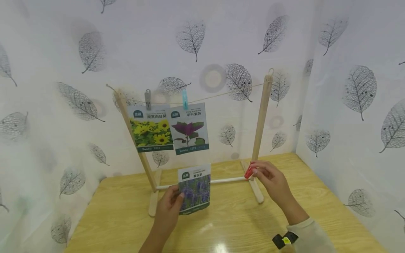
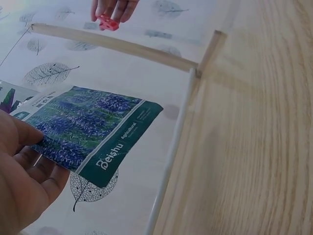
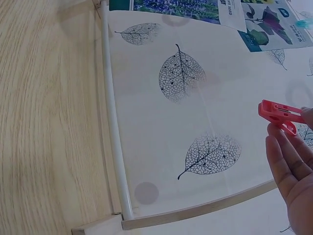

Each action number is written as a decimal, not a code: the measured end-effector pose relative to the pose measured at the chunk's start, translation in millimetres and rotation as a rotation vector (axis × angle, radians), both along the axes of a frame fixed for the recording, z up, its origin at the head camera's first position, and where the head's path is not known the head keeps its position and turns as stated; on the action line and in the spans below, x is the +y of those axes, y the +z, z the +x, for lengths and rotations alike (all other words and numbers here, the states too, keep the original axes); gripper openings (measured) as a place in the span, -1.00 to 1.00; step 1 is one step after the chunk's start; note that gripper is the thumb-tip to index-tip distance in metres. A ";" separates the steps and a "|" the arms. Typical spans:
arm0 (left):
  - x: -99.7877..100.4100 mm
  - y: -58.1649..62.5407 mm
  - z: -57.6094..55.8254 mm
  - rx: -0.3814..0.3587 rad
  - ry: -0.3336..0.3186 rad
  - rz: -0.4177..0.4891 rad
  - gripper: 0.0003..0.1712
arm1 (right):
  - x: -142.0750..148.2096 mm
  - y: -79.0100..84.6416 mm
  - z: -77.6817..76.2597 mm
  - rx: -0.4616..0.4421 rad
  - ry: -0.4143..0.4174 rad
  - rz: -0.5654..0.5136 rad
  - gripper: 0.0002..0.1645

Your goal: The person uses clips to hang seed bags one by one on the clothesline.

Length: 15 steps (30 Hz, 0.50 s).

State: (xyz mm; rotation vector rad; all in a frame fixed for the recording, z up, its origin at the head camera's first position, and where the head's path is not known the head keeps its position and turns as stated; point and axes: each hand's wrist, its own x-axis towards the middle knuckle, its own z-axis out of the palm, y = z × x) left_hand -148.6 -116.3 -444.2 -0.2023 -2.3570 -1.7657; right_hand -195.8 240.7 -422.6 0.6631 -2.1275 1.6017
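My left hand (image 1: 169, 207) pinches a seed packet (image 1: 196, 188) with purple lavender-like flowers by its left edge, thumb in front. In the left wrist view the seed packet (image 2: 93, 127) shows its green bottom band. On the right, my right hand (image 1: 272, 179) pinches a red clothespin (image 1: 249, 171) between thumb and fingers, near the right post. The right wrist view shows the red clothespin (image 3: 279, 115) close up. Two other packets hang from a string (image 1: 218, 95): a yellow flower packet (image 1: 152, 131) under a grey clothespin (image 1: 147, 99) and a purple-leaf packet (image 1: 190, 130) under a blue clothespin (image 1: 185, 99).
A wooden left post (image 1: 143, 165) and right post (image 1: 262, 119) hold up the string. A white bar (image 1: 227, 180) joins their feet low down. The stand is on a wood-grain table (image 1: 234, 225), with leaf-patterned sheeting (image 1: 215, 31) behind and at the sides.
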 end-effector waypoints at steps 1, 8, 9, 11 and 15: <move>0.0 1.0 -0.3 0.002 0.001 0.007 -0.73 | 0.1 1.5 -0.2 0.005 0.005 0.000 -0.70; -0.1 5.9 -2.2 0.005 0.010 0.040 -0.68 | 1.9 9.8 -3.1 0.030 0.029 0.020 -0.70; -0.2 6.4 -2.4 -0.003 0.013 0.043 -0.68 | 2.3 10.6 -3.5 0.034 0.036 0.020 -0.69; -0.3 6.5 -2.6 -0.006 0.013 0.044 -0.67 | 2.8 11.6 -3.9 0.043 0.039 0.026 -0.68; 0.5 7.5 -1.9 -0.011 0.013 0.059 -0.67 | 2.9 14.6 -3.7 0.034 0.018 0.026 -0.68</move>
